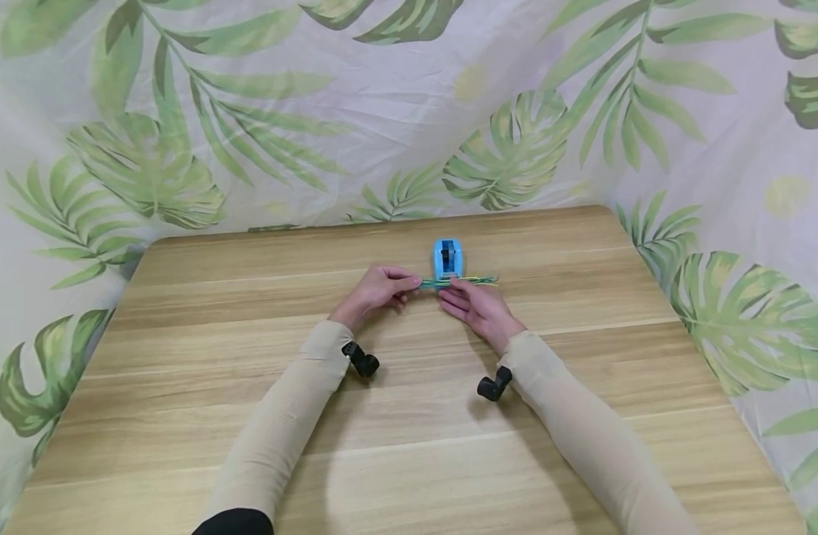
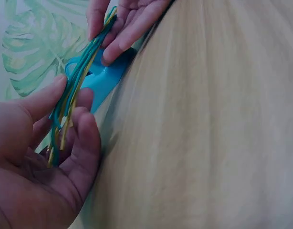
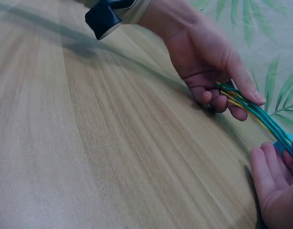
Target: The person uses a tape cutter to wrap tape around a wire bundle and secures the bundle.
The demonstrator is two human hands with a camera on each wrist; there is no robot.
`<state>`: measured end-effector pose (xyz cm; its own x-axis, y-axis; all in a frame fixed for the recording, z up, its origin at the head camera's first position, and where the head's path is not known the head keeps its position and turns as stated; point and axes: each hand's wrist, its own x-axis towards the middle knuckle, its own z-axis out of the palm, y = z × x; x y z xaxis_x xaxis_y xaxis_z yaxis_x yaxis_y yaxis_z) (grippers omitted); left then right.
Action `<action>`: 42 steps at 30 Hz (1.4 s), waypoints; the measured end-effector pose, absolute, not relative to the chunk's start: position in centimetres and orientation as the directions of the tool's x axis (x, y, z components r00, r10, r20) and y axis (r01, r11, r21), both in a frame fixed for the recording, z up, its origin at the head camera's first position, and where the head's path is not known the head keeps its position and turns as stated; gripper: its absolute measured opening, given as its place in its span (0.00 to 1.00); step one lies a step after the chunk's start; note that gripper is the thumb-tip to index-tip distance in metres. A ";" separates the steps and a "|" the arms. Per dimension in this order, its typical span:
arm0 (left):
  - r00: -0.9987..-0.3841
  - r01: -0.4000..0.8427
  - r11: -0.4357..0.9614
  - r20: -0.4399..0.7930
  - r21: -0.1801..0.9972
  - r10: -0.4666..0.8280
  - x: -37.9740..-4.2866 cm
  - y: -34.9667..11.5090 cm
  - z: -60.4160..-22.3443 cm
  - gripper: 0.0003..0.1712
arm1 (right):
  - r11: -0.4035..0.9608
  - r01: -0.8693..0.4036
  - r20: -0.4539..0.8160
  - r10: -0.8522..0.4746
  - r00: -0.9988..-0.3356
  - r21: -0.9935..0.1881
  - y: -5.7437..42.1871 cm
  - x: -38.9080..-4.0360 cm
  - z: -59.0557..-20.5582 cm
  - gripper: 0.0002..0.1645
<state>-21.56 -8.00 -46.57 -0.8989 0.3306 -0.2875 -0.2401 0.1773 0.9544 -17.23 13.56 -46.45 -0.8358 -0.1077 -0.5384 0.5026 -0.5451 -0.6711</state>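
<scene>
A bundle of thin green and yellow wires [image 1: 437, 284] is stretched level between both hands. My left hand [image 1: 380, 288] pinches its left part between thumb and fingers; in the left wrist view some loose ends [image 2: 54, 150] hang down inside the palm. On the other side, my right hand [image 1: 482, 308] pinches the bundle with thumb and fingers, and the wire tips stick out beyond it to the right. Directly behind the wires stands a blue tape dispenser [image 1: 448, 253]. Whether the bundle touches the dispenser I cannot tell.
The wooden table [image 1: 409, 461] ends at a back edge not far behind the dispenser. A leaf-patterned cloth [image 1: 395, 111] hangs behind and beside it. Black wrist cameras [image 1: 362, 360] are strapped over beige sleeves.
</scene>
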 end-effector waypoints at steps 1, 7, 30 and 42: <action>-0.902 -0.203 0.228 -0.272 0.952 0.334 -21.6 -8.1 -46.4 0.13 | -0.544 0.502 -0.539 -0.104 -0.836 -0.672 13.6 -17.2 -46.5 0.11; -0.925 0.059 0.528 -0.152 0.847 0.347 -22.3 -8.1 -45.3 0.17 | -0.539 0.503 -0.547 -0.091 -0.832 -0.676 13.6 -17.2 -46.4 0.14; -0.912 0.002 0.690 -0.282 0.724 0.299 -24.5 -1.8 -44.1 0.46 | -0.530 0.486 -0.523 -0.091 -0.847 -0.695 13.8 -17.7 -46.4 0.19; -0.911 -0.107 0.639 -0.333 0.761 0.244 -25.0 -1.5 -44.4 0.49 | -0.493 0.495 -0.523 -0.091 -0.847 -0.715 14.2 -18.7 -46.6 0.23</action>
<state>-24.97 -1.54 -44.42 -0.9107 0.2439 -0.3333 -0.1075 0.6392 0.7615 -18.69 14.20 -46.56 -0.8472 -0.0912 -0.5235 0.4950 -0.4935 -0.7152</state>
